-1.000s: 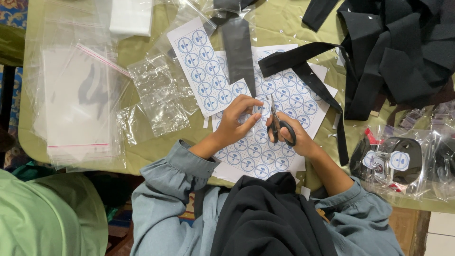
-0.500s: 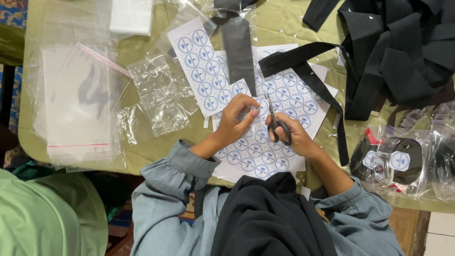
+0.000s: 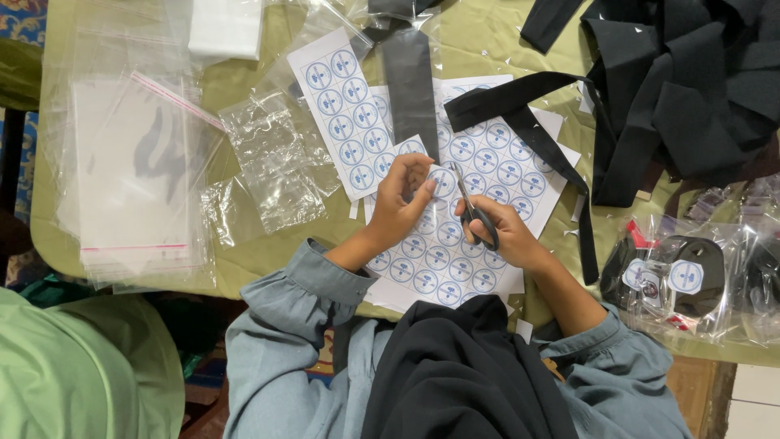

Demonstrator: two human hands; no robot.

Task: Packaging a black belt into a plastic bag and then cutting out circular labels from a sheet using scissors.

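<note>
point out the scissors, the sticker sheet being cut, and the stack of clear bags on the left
scissors [image 3: 478,213]: head view, on the black handles in the right hand.
sticker sheet [image 3: 502,167]: head view, on its printed circles right of the blades.
stack of clear bags [image 3: 130,179]: head view, middle of the top bag.

Grey-blue sleeves with gathered cuffs, and what looks like a black headscarf.
</note>
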